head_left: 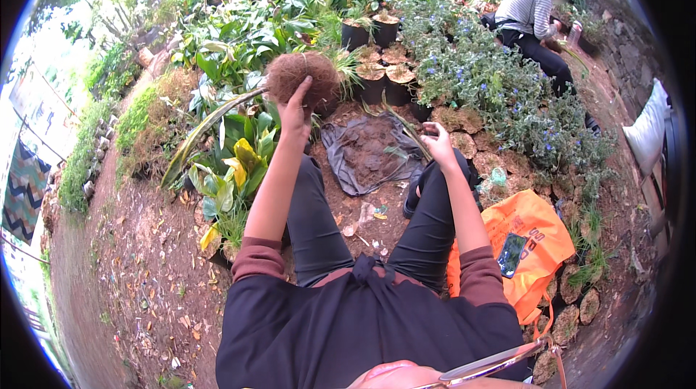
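My left hand (296,115) is raised and closed around a ball of brown plant fibre (312,76), its thumb pressed on the near side. A long yellow-green leaf (214,124) droops from the ball's left side. My right hand (439,145) hovers by my right knee, with its fingers curled together; whether something thin is between them is too small to tell. Just left of it, a long green leaf (412,132) leans over a grey plastic sheet (349,180) that lies open on the ground between my legs. Loose brown soil (371,148) is heaped on the sheet.
Several black pots (372,89) topped with fibre stand ahead, beside leafy plants and a blue-flowered bush (484,73). At my right lie an orange bag (540,233), a phone (512,254) on it, and a tangle of green string (497,176). Another person (533,15) sits farther right.
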The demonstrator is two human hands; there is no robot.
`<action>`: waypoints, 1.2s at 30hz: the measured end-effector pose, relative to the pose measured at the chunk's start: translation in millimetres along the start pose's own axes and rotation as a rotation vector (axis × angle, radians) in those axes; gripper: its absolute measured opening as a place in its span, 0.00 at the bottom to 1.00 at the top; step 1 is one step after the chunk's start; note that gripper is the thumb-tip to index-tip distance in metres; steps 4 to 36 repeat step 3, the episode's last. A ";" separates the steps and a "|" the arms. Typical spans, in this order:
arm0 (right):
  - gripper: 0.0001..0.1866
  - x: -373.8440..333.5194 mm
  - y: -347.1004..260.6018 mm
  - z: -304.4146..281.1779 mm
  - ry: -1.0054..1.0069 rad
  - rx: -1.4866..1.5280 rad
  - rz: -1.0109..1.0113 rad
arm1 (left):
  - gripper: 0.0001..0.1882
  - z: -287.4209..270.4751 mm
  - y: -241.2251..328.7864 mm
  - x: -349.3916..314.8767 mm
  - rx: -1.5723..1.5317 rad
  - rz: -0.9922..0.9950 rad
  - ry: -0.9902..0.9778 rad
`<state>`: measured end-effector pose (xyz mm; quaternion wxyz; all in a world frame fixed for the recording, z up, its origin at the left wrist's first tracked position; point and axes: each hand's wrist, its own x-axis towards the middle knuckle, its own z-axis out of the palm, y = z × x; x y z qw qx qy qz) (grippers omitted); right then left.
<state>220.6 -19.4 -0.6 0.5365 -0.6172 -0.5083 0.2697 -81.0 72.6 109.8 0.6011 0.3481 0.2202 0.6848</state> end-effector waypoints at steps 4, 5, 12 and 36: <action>0.23 12.4 3.3 -25.5 0.075 0.494 0.314 | 0.31 -4.6 12.8 10.5 -0.013 0.012 -0.005; 0.23 12.4 3.3 -25.5 0.075 0.494 0.314 | 0.31 -4.6 12.8 10.5 -0.013 0.012 -0.005; 0.23 12.4 3.3 -25.5 0.075 0.494 0.314 | 0.31 -4.6 12.8 10.5 -0.013 0.012 -0.005; 0.23 12.4 3.3 -25.5 0.075 0.494 0.314 | 0.31 -4.6 12.8 10.5 -0.013 0.012 -0.005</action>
